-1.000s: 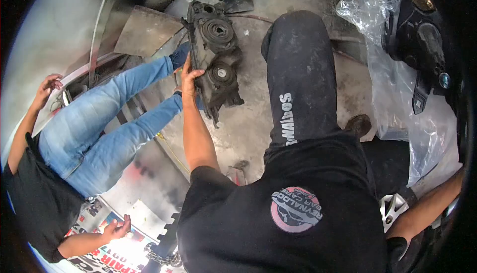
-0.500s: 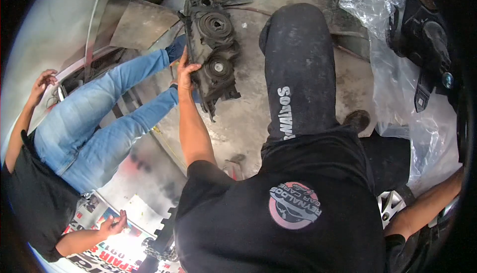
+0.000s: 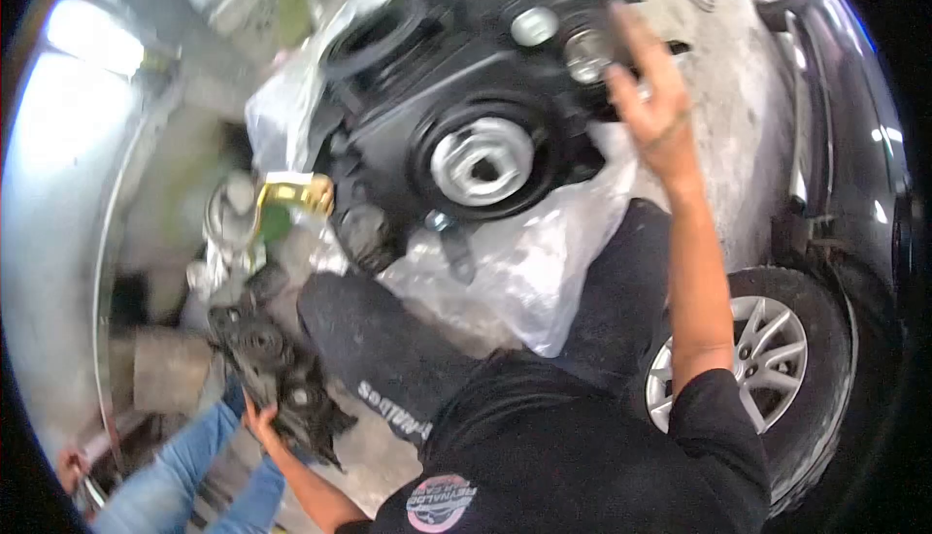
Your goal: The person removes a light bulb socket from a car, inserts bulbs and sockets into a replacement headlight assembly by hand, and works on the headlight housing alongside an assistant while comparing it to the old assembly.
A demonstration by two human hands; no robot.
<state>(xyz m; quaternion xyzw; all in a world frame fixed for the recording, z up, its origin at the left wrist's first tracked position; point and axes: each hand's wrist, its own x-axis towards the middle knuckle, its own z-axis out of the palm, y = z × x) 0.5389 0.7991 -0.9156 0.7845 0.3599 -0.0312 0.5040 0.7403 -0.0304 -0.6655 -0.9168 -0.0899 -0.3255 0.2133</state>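
The large black lamp housing (image 3: 379,136) lies in front of the person with clear plastic sheeting (image 3: 524,272) beneath, and at its right end the right hand (image 3: 660,112) has thumb and fingers parted by a round silver fitting (image 3: 587,53), too blurred to tell whether it grips. Left of that housing and nearer the person, the left hand (image 3: 260,424) holds a dusty lamp unit (image 3: 282,374) by its edge; a car wheel (image 3: 777,359) stands to the housing's near right.
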